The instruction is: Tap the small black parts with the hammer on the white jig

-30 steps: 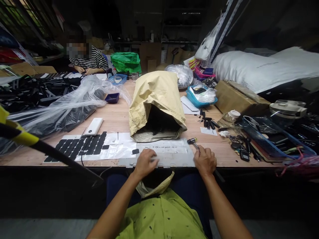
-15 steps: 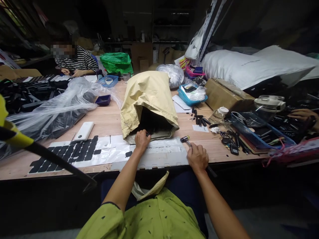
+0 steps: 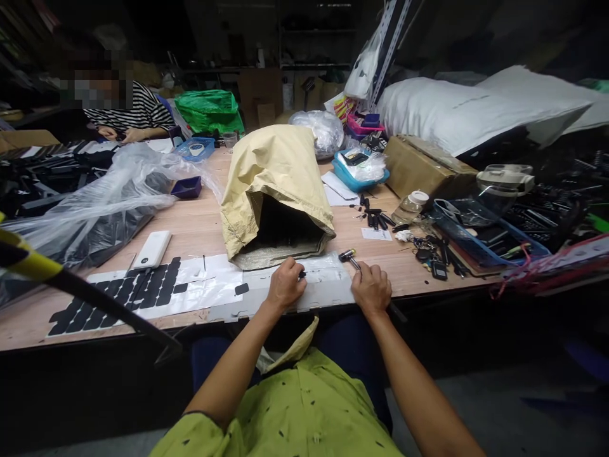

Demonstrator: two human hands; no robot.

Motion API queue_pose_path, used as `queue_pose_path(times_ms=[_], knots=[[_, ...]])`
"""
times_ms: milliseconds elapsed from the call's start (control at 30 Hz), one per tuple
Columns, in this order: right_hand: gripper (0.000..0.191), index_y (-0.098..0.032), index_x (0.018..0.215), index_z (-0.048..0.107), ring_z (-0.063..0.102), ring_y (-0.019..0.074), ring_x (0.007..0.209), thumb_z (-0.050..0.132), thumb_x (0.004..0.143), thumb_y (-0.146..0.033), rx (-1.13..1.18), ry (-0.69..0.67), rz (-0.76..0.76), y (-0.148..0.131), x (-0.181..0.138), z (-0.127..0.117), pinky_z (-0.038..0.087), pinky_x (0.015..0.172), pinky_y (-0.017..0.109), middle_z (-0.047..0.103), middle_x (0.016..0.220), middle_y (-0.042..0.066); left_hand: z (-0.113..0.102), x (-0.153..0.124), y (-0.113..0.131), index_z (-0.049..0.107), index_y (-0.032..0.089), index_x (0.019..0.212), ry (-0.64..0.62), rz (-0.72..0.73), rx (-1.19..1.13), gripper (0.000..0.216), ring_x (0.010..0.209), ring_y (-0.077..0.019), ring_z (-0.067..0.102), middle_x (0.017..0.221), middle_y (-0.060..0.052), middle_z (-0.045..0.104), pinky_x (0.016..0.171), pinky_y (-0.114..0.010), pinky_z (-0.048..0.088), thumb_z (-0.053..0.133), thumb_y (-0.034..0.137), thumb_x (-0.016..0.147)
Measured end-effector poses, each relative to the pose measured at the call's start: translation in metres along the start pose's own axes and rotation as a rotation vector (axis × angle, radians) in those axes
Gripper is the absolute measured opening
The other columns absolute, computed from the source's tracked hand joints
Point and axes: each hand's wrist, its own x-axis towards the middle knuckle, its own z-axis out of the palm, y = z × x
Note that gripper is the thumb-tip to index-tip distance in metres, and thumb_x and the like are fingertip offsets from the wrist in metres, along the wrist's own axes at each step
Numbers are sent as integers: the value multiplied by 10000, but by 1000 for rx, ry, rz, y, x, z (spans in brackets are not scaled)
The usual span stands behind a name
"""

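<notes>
- The left hand (image 3: 286, 284) is curling into a narrow grip, its fingers holding a small black piece (image 3: 301, 275), glossy but too small to make out in shape
- That piece is sitting over a flat grey sheet (image 3: 328, 291), smooth and dull, near the front edge of the wood-grained tabletop (image 3: 200, 222); whether it is touching the sheet I cannot tell
- The right hand (image 3: 372, 289) is closing its grip around a slim-shanked hammer (image 3: 347, 255), whose cylindrical head is showing a metallic sheen and a yellowish end
- Just beyond the sheet, a creased, pale yellow sack (image 3: 280, 158) is lying with its dark, roughly triangular mouth facing the person
- To the left, rounded black patches (image 3: 164, 282) are lying in rows on thin white backing (image 3: 216, 273), beside a smooth white slab-shaped device (image 3: 153, 249)
- To the right, a clear jar (image 3: 410, 208) with a white lid is standing near a scuffed cardboard box (image 3: 423, 166)
</notes>
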Motion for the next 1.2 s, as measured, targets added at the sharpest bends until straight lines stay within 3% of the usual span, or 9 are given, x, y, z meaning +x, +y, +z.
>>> queue_pose_path(times_ms=[133,300,500,867,1200], knots=[[282,-207,1067,722,437,213,813,525,868,-179,1,-8,-2,-2,0,-1,255,661,320,561,861,79,17,10,-1,695,242,964,-88,-14,-128,193,932,-203,609,960,-28,591,844,-317,509,673,153,794],[285,-205,1083,717,438,217,826,514,883,-185,1,-29,12,-3,-1,-4,254,665,323,565,876,84,21,3,-17,707,240,1038,-39,-53,-244,282,901,-190,604,954,-18,587,833,-316,519,753,212,760],[273,-208,1083,706,430,216,836,525,881,-184,-7,-39,17,-2,-1,-2,242,663,316,548,878,78,20,-12,-26,722,212,936,78,-94,-185,172,932,-220,587,892,-33,601,854,-355,505,747,250,770],[269,-206,1068,712,436,212,831,532,870,-190,-61,1,-3,-2,-1,2,247,675,314,550,859,71,26,2,-6,738,253,932,-20,-109,-131,152,945,-239,580,888,-33,655,854,-373,461,748,220,784],[273,-206,1072,715,441,215,828,534,867,-185,-32,6,-10,-2,-2,2,259,672,319,562,868,78,34,2,-19,749,247,935,33,-39,-199,158,898,-222,571,843,-25,627,834,-358,452,755,246,777]])
